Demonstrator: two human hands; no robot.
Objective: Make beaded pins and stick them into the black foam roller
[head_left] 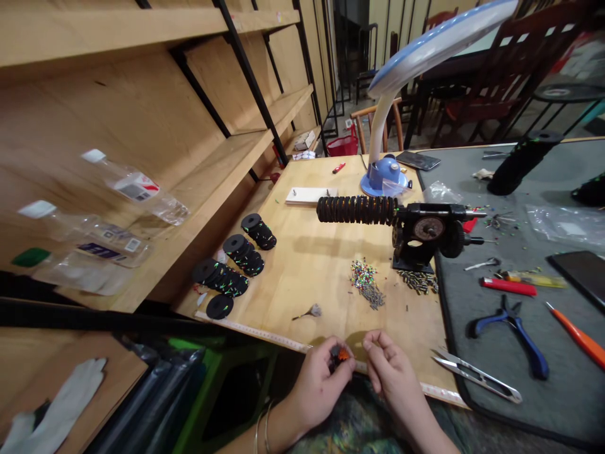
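My left hand (319,391) sits at the near edge of the wooden board (302,271), its fingers closed on a small black and orange beaded piece (341,355). Just to the right, my right hand (390,372) curls close to that piece, and its fingertips hide whether it pinches anything. Behind the hands lie a heap of coloured beads (363,275) and a pile of small metal tubes (418,282). A measuring tape (255,329) runs along the board's near edge, passing under my hands.
A hand-cranked metal winder (425,230) holds a black beaded coil (357,210) on the board. Stacks of black discs (231,268) lie left. Thread snips (477,376), blue pliers (513,337) and a red lighter (509,287) lie on a grey mat (567,391). Wooden shelves stand left.
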